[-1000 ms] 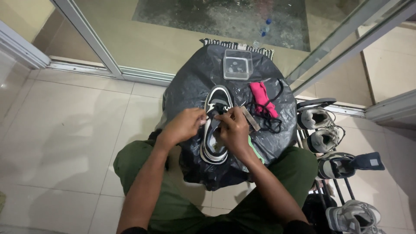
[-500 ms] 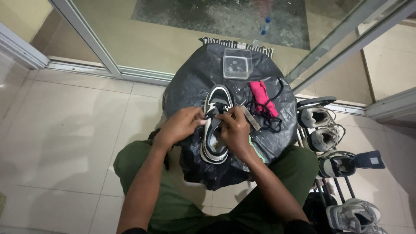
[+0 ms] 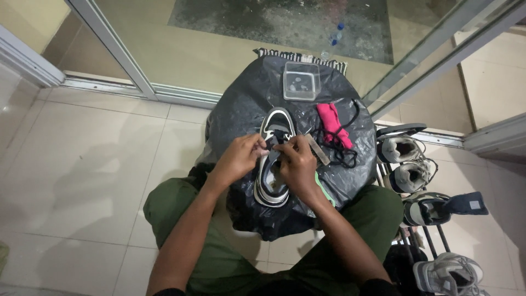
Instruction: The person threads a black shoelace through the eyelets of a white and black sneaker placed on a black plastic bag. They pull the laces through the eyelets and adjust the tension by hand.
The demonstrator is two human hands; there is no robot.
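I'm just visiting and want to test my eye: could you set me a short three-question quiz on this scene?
1. True or false: both hands, left hand and right hand, are at the black-and-white sneaker.
2. What covers the round table? A) black plastic sheet B) white cloth C) newspaper
3. Which lies nearer the sliding glass door: the clear square plastic container or the pink cloth?

Key: 1 true; 2 A; 3 the container.
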